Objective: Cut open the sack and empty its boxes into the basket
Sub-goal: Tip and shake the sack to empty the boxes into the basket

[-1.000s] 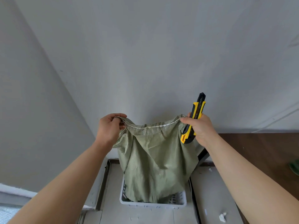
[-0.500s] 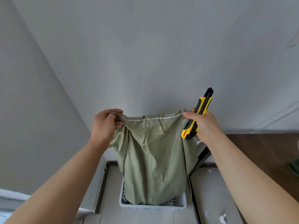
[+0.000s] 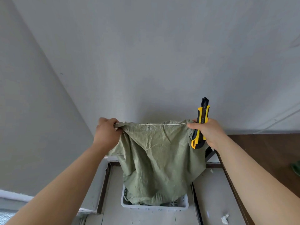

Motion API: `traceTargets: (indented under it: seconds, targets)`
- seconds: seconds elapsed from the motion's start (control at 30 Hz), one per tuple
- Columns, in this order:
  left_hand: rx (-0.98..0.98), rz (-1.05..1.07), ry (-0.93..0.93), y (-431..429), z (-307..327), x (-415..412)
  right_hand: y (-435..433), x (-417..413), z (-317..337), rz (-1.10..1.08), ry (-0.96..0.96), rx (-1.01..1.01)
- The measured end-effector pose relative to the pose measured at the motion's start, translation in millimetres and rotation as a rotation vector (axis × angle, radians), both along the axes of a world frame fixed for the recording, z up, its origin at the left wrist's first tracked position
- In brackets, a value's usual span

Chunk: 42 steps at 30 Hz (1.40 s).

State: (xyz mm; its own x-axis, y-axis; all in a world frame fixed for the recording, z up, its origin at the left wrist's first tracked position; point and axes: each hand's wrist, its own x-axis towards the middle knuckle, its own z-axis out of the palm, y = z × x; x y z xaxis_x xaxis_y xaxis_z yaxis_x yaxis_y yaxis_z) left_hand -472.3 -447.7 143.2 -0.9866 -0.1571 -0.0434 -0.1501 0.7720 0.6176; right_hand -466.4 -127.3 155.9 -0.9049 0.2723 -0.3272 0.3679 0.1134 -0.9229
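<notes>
A limp green woven sack (image 3: pixel 159 161) hangs upside down, stretched flat between my two hands, its stitched edge on top. My left hand (image 3: pixel 107 133) pinches its left corner. My right hand (image 3: pixel 206 132) pinches the right corner and also holds a yellow and black utility knife (image 3: pixel 200 124), pointing up. The sack's lower end droops into a white slotted basket (image 3: pixel 154 207) on the floor below. The basket's contents are hidden by the sack; no boxes are visible.
Grey walls meet in a corner just behind the sack. A dark brown wooden surface (image 3: pixel 266 153) lies to the right. A crumpled white scrap (image 3: pixel 224 219) sits on the pale floor at the lower right. A green object (image 3: pixel 295 168) shows at the right edge.
Both hands have moved apart, pulling the sack's top edge taut and flatter. The knife swung from tilted to nearly upright. The sack's bottom stays in the basket.
</notes>
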Motion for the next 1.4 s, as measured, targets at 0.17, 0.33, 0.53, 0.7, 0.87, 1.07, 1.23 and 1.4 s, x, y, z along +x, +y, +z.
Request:
traceTargets:
  seconds: [0.17, 0.33, 0.53, 0.7, 0.87, 1.07, 1.23, 1.4]
  targets:
    - [0.154, 0.007, -0.06, 0, 0, -2, -1, 1, -1, 0.055, -0.02, 0.055]
    - [0.351, 0.107, 0.056, 4, 17, -3, -10, -1, 16, -0.014, 0.098, -0.044]
    - [0.327, 0.109, 0.198, 16, 23, 8, -15, 3, 19, -0.037, 0.146, -0.12]
    - [0.302, 0.111, 0.254, 21, 25, 4, -20, 1, 21, -0.021, 0.158, -0.163]
    - [0.323, 0.144, 0.244, 15, 27, -6, -20, -6, 28, -0.036, 0.16, -0.133]
    - [0.371, 0.169, 0.293, 27, 33, -5, -18, -7, 33, -0.078, 0.186, -0.193]
    - [0.363, 0.145, 0.278, 34, 40, -18, -23, -10, 34, -0.058, 0.167, -0.149]
    - [0.382, 0.12, 0.328, 41, 45, -18, -23, -10, 36, -0.067, 0.198, -0.195]
